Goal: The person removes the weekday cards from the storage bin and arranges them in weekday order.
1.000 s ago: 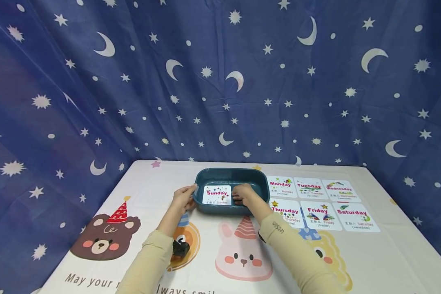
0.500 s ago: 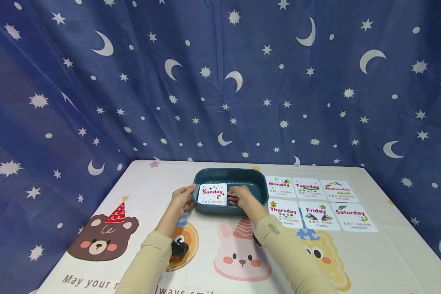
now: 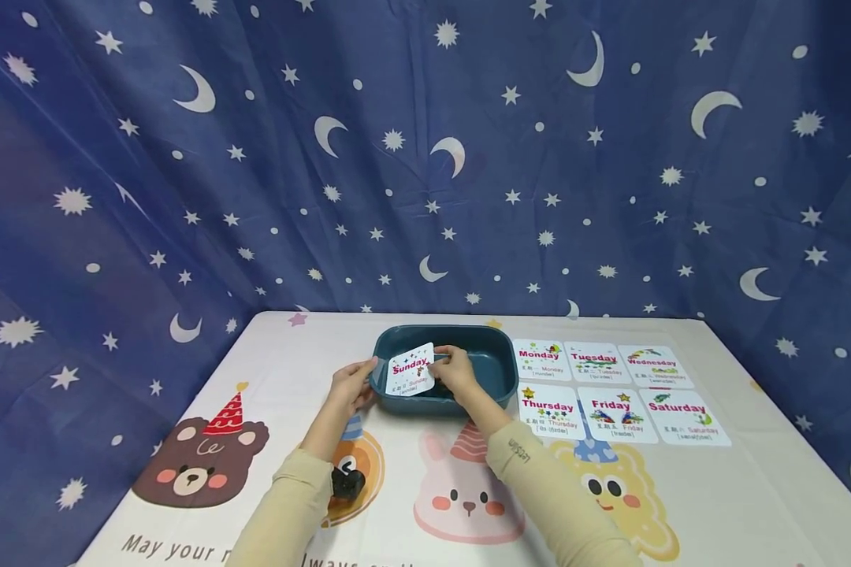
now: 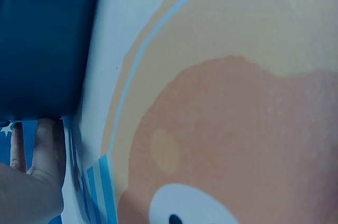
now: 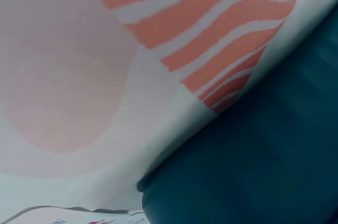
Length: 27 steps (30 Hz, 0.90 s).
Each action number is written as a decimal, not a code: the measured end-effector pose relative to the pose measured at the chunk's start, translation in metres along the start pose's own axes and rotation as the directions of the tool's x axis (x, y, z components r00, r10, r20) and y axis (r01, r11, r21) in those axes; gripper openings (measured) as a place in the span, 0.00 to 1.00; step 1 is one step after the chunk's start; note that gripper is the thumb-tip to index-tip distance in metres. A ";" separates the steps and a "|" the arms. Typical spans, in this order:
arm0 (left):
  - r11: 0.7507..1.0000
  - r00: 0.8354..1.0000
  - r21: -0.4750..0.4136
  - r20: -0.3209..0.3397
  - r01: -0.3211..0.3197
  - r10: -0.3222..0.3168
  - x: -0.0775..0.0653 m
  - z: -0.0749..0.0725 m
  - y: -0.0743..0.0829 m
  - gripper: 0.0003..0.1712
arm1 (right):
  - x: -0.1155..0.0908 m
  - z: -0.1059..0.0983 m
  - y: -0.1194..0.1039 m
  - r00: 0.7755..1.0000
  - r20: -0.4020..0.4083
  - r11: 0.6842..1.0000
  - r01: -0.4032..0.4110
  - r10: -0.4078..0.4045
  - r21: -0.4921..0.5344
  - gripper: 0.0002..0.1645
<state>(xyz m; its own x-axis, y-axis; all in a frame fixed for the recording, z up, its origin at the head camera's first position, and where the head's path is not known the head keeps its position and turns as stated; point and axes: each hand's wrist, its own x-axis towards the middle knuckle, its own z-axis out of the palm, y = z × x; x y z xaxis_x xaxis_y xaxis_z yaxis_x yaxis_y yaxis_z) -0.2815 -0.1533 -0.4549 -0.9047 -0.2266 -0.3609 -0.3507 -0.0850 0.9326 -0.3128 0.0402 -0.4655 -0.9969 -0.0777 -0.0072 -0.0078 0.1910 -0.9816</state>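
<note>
A dark teal plastic basin [image 3: 425, 405] stands near the back of the table. My left hand [image 3: 351, 386] grips its left end, thumb at the rim; in the left wrist view the fingers [image 4: 46, 152] reach up against the basin's end. With its fingertips, my right hand [image 3: 457, 372] pinches the right edge of the white Sunday card [image 3: 406, 378]. The card is tilted over the left part of the basin, its printed face toward me. In the right wrist view only the basin's outer wall [image 5: 253, 160] and the tablecloth show; the hand is out of that picture.
To the right of the basin several weekday cards lie in two rows, with the Monday card [image 3: 540, 361] closest at the back and the Thursday card [image 3: 551, 413] in front. A patterned tablecloth [image 3: 284, 465] covers the table. Behind it hangs a blue curtain [image 3: 369, 260].
My right fingers have come up from inside the basin and taken the Sunday card by its right edge. The card has lifted and turned anticlockwise. My left hand has stayed on the basin.
</note>
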 end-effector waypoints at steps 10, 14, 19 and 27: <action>1.000 1.000 -0.022 0.011 0.004 -0.004 0.002 0.001 0.001 0.27 | -0.018 0.002 -0.021 0.995 -0.099 0.984 0.012 -0.031 -0.180 0.26; 1.000 1.000 -0.019 0.009 0.002 -0.002 0.002 0.001 0.001 0.27 | -0.017 0.002 -0.021 0.993 -0.107 0.984 0.023 -0.042 -0.175 0.28; 1.000 1.000 -0.019 0.000 0.007 -0.007 0.003 0.000 0.000 0.26 | -0.017 0.001 -0.020 0.995 -0.077 0.985 0.047 -0.060 -0.166 0.33; 1.000 1.000 -0.017 -0.006 0.016 -0.016 0.004 0.001 0.000 0.27 | -0.015 -0.001 -0.019 0.998 -0.036 0.991 0.043 -0.047 -0.127 0.45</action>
<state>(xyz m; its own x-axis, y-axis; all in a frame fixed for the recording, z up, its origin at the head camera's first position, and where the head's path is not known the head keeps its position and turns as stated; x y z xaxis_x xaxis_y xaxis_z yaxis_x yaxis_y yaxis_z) -0.2851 -0.1532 -0.4564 -0.8972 -0.2315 -0.3760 -0.3611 -0.1056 0.9265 -0.2980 0.0390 -0.4461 -0.9976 -0.0518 0.0461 -0.0600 0.3103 -0.9488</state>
